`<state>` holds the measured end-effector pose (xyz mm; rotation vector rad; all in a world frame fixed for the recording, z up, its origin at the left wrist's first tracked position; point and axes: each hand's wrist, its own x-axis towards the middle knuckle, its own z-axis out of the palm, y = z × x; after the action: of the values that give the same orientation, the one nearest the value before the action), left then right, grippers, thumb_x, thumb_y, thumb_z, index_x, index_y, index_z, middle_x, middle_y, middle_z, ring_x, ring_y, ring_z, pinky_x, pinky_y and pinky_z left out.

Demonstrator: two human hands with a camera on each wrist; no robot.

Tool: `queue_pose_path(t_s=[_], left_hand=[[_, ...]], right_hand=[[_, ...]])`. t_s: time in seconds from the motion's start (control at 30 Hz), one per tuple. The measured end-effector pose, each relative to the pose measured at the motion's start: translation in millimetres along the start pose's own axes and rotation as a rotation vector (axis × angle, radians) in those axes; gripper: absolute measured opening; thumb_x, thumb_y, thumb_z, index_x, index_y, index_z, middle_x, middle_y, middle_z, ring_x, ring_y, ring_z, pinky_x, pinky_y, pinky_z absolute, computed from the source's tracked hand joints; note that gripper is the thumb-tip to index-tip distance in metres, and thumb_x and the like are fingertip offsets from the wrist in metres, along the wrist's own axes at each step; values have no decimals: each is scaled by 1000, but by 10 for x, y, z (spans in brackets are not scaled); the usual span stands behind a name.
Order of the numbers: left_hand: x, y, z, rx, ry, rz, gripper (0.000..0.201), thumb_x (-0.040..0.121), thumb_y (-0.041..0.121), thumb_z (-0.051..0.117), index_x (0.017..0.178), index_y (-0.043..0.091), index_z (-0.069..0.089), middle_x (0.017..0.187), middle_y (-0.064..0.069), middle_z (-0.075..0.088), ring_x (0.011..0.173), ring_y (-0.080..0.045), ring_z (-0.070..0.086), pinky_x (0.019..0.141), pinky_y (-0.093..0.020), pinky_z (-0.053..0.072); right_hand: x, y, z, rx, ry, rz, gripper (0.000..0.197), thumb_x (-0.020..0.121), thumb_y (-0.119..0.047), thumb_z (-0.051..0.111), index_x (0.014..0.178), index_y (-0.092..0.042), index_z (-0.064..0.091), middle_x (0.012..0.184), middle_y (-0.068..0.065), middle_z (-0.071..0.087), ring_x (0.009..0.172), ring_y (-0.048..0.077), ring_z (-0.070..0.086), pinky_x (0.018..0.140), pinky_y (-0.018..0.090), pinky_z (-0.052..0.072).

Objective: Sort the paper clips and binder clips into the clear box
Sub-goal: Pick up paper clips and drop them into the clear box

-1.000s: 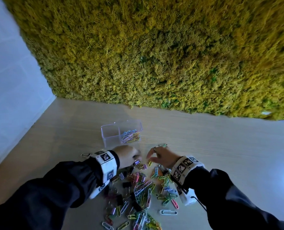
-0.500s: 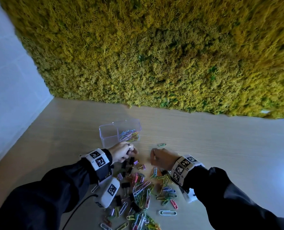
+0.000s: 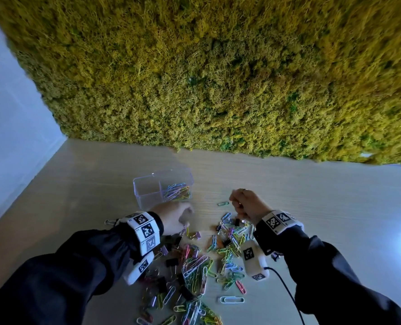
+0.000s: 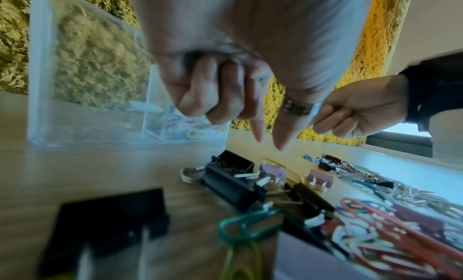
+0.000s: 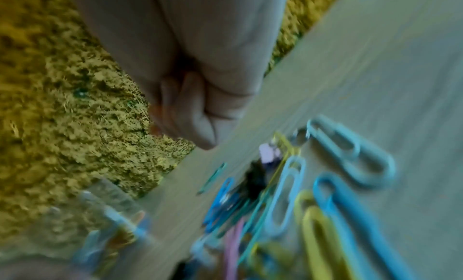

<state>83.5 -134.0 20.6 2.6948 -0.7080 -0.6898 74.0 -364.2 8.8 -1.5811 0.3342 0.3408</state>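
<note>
The left hand [image 3: 173,216] curls at lower centre, index and thumb poised above binder clips [image 4: 233,177]; whether it holds clips I cannot tell. The right hand [image 3: 246,205] is fisted, contents unseen. Paper clips [image 3: 202,270] could spill short of the clear box [image 3: 148,191], upper left of both hands, or land in the wrong compartment.

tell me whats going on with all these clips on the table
A person is sorting a mixed pile of clips on a wooden table into a clear box with two compartments. One compartment holds coloured paper clips; the other looks empty. The left hand reaches thumb and forefinger down near black binder clips beside the box. The right hand is curled above the pile; whether it holds anything is unclear.
</note>
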Motion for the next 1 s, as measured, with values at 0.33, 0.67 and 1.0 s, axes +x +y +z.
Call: queue_pose_path(t_s=[0.33,0.67,1.0], left_hand=[[142,4,-129,66,-150,177,26,80,17,66,105,22,62,58,9,36,52,-2,32,52,-22,25],[189,143,-59,244,-273,221,17,88,33,55,98,19,57,68,14,43,73,-13,45,64,-26,34],[30,208,-215,-1696,-297,118,10,63,20,40,56,15,35,46,4,29,34,-7,23,39,-13,13]], right_hand=[[214,-47,-2,-1160,-34,-71,30,82,-38,62,100,-15,57,69,-7,49,62,10,47,58,25,40],[126,-53,-10,-704,33,-56,32,93,-18,37,61,-18,35,52,-5,42,48,13,38,49,22,28],[-487,77,-326,480,-40,22,36,92,-27,41,57,-17,37,47,1,39,34,7,25,34,10,18]])
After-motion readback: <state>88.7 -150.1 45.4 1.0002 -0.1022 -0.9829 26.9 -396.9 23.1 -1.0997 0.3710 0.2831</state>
